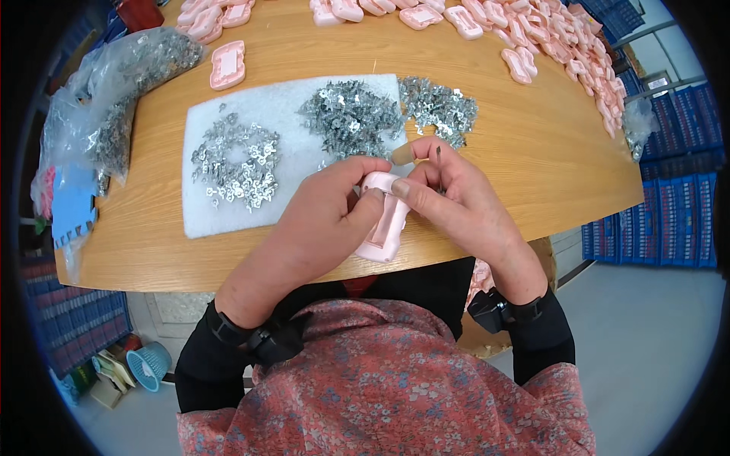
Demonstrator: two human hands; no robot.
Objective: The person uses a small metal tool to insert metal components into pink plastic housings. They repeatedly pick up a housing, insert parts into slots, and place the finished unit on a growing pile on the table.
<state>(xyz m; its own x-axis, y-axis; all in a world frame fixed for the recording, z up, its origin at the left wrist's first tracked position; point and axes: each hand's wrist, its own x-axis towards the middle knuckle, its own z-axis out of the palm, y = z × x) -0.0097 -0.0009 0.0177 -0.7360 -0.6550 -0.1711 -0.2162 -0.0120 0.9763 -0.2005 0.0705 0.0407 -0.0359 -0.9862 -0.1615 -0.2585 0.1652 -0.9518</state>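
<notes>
Near the table's front edge, both hands are closed around one pink plastic housing (384, 245) with a long recess in it. My left hand (323, 209) grips its left side, thumb on the upper end. My right hand (456, 194) pinches the upper right end between thumb and index finger; a tan cover wraps that index fingertip. A thin dark tool, its kind unclear, sticks up among the right hand's other fingers. Just beyond the hands, small silvery metal pieces lie in a dense pile (353, 118) on a white foam sheet (293, 95). Whether a metal piece sits under the fingertips is hidden.
Looser metal pieces (239, 163) spread over the foam's left part, and another heap (441, 106) lies off its right edge. Many pink housings (563, 45) crowd the far right. Clear bags of metal pieces (129, 99) stand at left. Blue bins (654, 220) line the right side.
</notes>
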